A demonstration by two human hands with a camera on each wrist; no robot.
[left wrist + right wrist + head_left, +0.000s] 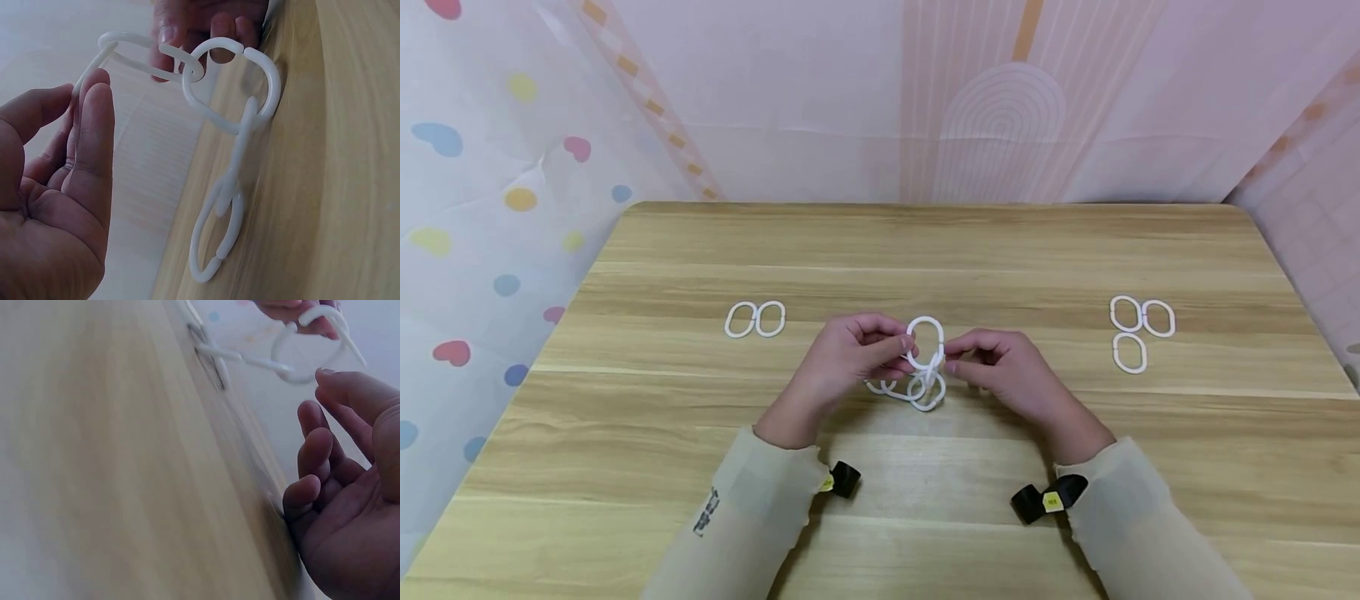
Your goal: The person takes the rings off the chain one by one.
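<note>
The left hand is pinching a white link between its fingers; the right hand's fingers are bending just beside it, contact unclear. Its chain is hanging toward the tabletop, loose links lying beyond.

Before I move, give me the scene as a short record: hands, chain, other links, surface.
Left hand: pinches a white plastic link of the chain
Right hand: fingertips close beside the chain; contact unclear
Chain: interlocked white oval links, in front of the person; a gap shows in one link near the right fingers
Left side: two white oval links, side by side
Right side: three white oval links, grouped together
Surface: wood-grain tabletop
</note>
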